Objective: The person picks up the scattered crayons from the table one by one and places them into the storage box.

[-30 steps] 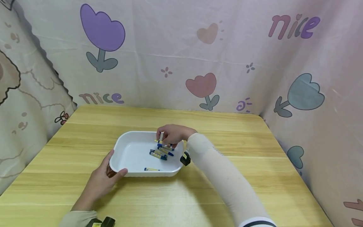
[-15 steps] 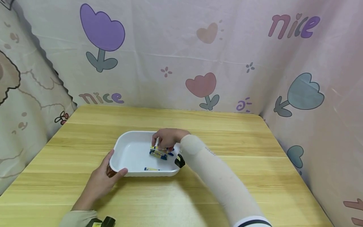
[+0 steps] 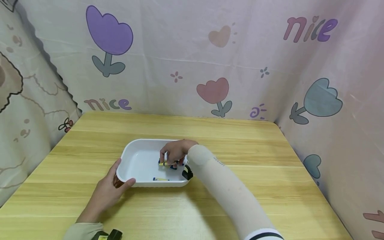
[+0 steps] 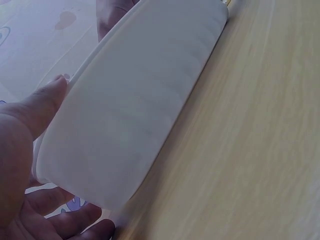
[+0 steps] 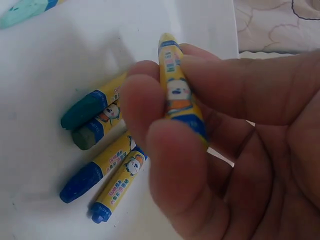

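My left hand (image 3: 108,191) grips the near left corner of a white plastic tray (image 3: 139,161), its thumb (image 4: 47,102) at the rim and its fingers around the outer wall. Inside the tray, my right hand (image 3: 175,151) pinches a crayon (image 5: 177,92) with a pale yellow tip and a yellow and blue wrapper. Just below that hand lie several more crayons: a teal crayon (image 5: 85,110), a grey-green crayon (image 5: 90,134), a dark blue crayon (image 5: 87,180) and a brighter blue crayon (image 5: 117,187). In the head view the right hand partly hides them.
A mint green crayon (image 5: 25,11) lies apart from the group. Along the tray's near wall rests a single crayon (image 3: 161,179). The tray stands on a wooden table (image 3: 240,146), with a printed curtain (image 3: 168,43) behind and at both sides.
My right hand has moved left and toward me within the tray, carrying the pale yellow-tipped crayon over the others. My left hand stays at the tray's corner.
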{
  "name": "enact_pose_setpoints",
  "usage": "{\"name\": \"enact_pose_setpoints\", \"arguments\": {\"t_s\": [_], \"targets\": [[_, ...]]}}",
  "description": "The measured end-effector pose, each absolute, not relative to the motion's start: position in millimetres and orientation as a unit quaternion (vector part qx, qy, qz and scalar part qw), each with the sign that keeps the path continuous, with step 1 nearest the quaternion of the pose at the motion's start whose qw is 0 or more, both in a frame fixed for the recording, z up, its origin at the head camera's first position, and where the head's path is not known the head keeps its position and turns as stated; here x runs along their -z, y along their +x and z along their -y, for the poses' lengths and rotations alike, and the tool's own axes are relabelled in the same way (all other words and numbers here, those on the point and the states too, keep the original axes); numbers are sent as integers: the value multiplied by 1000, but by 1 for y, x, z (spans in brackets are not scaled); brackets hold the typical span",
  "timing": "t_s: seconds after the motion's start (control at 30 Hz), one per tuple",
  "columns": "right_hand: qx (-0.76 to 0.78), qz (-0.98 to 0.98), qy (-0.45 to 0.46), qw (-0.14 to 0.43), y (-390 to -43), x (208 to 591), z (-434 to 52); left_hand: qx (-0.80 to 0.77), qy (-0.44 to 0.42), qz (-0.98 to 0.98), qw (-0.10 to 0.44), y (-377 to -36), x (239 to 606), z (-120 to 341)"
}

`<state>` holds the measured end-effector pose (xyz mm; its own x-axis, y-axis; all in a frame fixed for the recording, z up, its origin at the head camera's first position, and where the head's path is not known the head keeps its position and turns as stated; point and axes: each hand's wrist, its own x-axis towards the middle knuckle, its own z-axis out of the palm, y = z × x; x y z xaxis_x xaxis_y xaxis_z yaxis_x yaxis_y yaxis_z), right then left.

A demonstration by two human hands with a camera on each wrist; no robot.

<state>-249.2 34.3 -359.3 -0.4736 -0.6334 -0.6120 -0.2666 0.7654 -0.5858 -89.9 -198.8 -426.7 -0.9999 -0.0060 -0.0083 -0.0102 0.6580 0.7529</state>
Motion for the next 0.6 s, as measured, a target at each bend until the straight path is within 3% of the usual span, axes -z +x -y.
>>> {"name": "enact_pose_setpoints", "arguments": {"t_s": [0.6], "targets": [[179, -851, -252, 424, -244, 358, -25, -416, 1, -909, -5, -90, 429, 200]]}}
